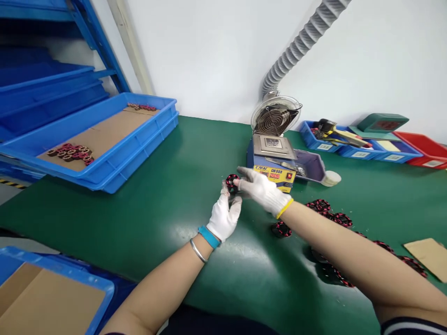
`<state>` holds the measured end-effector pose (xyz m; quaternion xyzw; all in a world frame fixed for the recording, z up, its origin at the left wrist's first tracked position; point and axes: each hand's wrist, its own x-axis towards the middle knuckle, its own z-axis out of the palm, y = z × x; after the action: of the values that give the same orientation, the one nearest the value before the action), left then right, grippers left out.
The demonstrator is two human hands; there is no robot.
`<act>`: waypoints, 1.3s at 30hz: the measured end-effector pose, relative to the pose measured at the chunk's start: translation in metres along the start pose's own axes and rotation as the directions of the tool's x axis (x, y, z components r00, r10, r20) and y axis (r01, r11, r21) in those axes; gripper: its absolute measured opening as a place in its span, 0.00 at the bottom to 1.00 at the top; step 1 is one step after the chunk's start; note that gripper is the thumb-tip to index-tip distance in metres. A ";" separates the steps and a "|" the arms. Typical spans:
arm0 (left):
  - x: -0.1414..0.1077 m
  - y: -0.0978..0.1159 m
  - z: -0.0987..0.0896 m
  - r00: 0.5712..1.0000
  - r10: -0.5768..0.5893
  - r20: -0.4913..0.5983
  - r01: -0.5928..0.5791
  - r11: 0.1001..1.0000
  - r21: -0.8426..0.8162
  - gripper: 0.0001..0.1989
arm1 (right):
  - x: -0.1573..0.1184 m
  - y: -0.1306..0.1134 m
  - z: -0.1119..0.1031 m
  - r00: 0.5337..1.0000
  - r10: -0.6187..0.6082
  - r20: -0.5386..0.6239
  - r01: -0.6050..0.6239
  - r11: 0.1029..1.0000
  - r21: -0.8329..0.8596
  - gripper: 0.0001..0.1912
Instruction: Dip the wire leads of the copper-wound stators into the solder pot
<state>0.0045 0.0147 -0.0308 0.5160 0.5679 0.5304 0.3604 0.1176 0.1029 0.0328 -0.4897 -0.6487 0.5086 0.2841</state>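
Note:
A black ring-shaped part with red marks (232, 183) is held up over the green table, in front of the yellow-fronted heating unit (274, 174). My left hand (224, 216), in a white glove, grips the ring from below between thumb and fingers. From the right, my right hand (260, 188), also gloved, has its thumb at the ring's right side; its fingers are apart and slightly blurred. A similar ring (281, 229) lies on the table below my right wrist. More rings (342, 220) lie beside and beyond my right forearm, which hides some of them.
Stacked blue trays (139, 139) with cardboard and small rings stand left. Behind the unit are a wire guard (275, 118) and grey hose (296, 49). A purple bin (310, 165), white lid (331, 178), blue bins (361, 152), red bin (428, 151) and cardboard piece (428, 258) are right.

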 end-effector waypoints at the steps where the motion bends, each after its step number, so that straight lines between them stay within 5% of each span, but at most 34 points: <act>1: 0.000 0.000 -0.001 1.000 -0.015 -0.018 0.015 0.999 0.028 0.34 | -0.006 0.002 0.006 0.998 0.013 0.056 -0.016 0.999 0.042 0.29; 6: 0.003 -0.006 -0.004 0.992 -0.075 -0.100 0.084 0.993 0.082 0.30 | -0.017 -0.002 0.002 0.932 0.079 0.354 -0.172 0.955 0.240 0.23; 13: 0.000 -0.009 -0.001 0.998 0.030 0.056 -0.030 1.000 0.001 0.29 | -0.003 -0.008 -0.023 0.897 0.255 0.361 -0.269 0.963 -0.012 0.15; 15: 0.001 -0.007 0.000 0.997 -0.040 0.072 0.043 0.998 -0.047 0.31 | 0.005 -0.010 -0.032 0.929 0.227 0.292 -0.244 0.969 0.022 0.16; 18: 0.003 -0.005 0.001 0.984 -0.156 0.090 0.162 0.985 -0.064 0.37 | 0.024 -0.018 -0.057 0.990 0.139 -0.009 -0.140 0.989 -0.054 0.19; 21: 0.004 -0.005 0.001 0.977 -0.194 0.087 0.198 0.979 -0.040 0.37 | 0.048 -0.032 -0.087 0.945 -0.012 -0.325 -0.112 0.926 -0.359 0.19; 23: 0.005 -0.006 0.001 0.976 -0.201 0.084 0.205 0.978 -0.043 0.36 | 0.064 -0.036 -0.103 0.897 -0.075 -0.436 -0.168 0.854 -0.492 0.19; 32: 0.006 -0.008 0.001 0.972 -0.215 0.096 0.219 0.975 -0.028 0.36 | 0.110 -0.010 -0.113 0.827 -0.211 -0.521 -0.193 0.764 -0.616 0.21; 39: 0.005 -0.005 0.001 0.967 -0.219 0.127 0.218 0.976 0.022 0.37 | 0.115 -0.004 -0.115 0.805 -0.165 -0.570 -0.285 0.736 -0.614 0.22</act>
<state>0.0032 0.0203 -0.0350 0.4849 0.5989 0.4507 0.4505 0.1745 0.2527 0.0582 -0.7130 -0.6489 0.0697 0.2564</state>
